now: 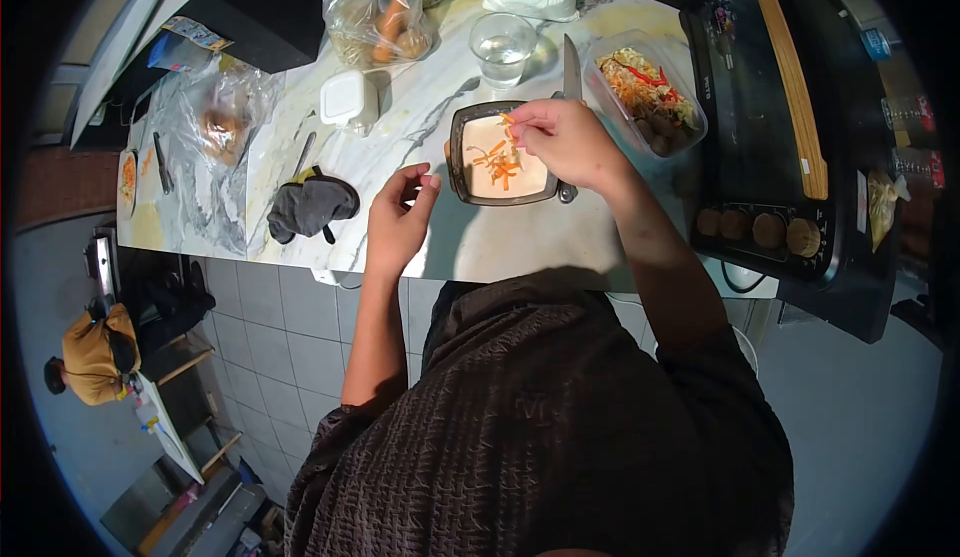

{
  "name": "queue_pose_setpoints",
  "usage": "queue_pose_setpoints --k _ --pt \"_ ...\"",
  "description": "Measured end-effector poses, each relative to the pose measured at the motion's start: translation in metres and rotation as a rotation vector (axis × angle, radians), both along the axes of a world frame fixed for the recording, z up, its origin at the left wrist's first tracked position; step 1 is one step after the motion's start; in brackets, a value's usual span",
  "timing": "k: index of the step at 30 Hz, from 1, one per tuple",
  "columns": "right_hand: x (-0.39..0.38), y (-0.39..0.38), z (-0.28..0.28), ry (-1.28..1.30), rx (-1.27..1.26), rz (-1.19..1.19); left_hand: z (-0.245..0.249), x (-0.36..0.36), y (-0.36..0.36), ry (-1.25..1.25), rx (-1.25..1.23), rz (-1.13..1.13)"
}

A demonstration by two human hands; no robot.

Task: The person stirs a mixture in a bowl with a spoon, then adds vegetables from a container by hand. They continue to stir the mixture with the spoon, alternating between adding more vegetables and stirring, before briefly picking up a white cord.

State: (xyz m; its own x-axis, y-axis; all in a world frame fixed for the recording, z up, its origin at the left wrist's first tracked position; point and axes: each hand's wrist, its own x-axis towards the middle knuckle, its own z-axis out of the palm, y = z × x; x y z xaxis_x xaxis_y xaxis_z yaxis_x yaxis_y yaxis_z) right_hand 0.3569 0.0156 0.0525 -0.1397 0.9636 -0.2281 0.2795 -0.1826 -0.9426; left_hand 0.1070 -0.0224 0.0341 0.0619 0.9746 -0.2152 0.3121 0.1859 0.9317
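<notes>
A square dark-rimmed dish (457, 179) holds a smooth cream-coloured mixture, with orange shreds (499, 165) that look like carrot scattered near its middle. Above the dish's far right corner, my right hand (565, 142) pinches a few carrot shreds (508, 122) between thumb and fingertips. To the left of the dish, my left hand (402, 219) hovers with loosely curved fingers, apart from the thumb, and nothing in it. A knife (572, 67) lies behind my right hand, its lower part hidden. Right of it, a clear container (703, 122) holds shredded vegetables, red strips and dark round pieces.
Behind the dish stand a clear bowl of liquid (502, 49), a white lidded tub (348, 104) and bags (375, 22) with carrots. A grey cloth mitt (312, 207) lies left. A black oven-like appliance (765, 117) borders the right. Far left, another person (95, 357) sits.
</notes>
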Motion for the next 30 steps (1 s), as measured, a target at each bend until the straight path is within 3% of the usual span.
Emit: queue_pose_setpoints --k 2,5,7,10,11,15,18,22,24,26,28,29,30 --pt "-0.002 -0.001 -0.002 0.029 0.027 -0.002 0.0 -0.001 0.0 0.015 -0.005 -0.008" --pt "-0.008 -0.007 0.008 -0.186 0.118 0.009 0.002 0.0 0.002 0.008 0.004 -0.021" --pt "-0.011 -0.013 0.014 -0.439 0.35 0.132 0.005 0.001 0.004 0.016 -0.007 -0.03" --pt "-0.015 -0.018 0.008 -0.462 0.479 0.091 0.005 0.003 0.009 -0.017 0.025 -0.044" --pt "-0.012 -0.014 0.008 -0.485 0.348 0.207 0.006 0.004 0.011 -0.021 0.027 -0.051" --pt "-0.013 -0.02 -0.005 -0.305 0.592 0.066 0.012 0.011 0.021 -0.006 0.02 -0.074" --pt "-0.011 -0.025 0.004 -0.223 0.38 -0.03 0.016 0.018 0.028 -0.038 0.044 -0.104" --pt "0.023 -0.026 0.017 -0.203 0.387 -0.164 0.019 0.032 0.037 -0.054 0.043 -0.152" --pt "0.052 -0.028 0.024 -0.288 0.378 -0.318 0.019 0.041 0.041 -0.059 0.032 -0.175" --pt "0.091 -0.022 -0.009 -0.371 0.509 -0.499 0.021 0.05 0.044 -0.062 0.023 -0.192" --pt "0.134 -0.023 -0.013 -0.838 0.651 -0.496 0.022 0.06 0.047 -0.081 0.011 -0.22" --pt "0.146 -0.024 -0.015 -0.836 0.645 -0.5 0.021 0.064 0.049 -0.069 0.0 -0.244" --pt "0.153 -0.023 -0.012 -0.965 0.467 -0.465 0.022 0.068 0.05 -0.065 -0.004 -0.249"
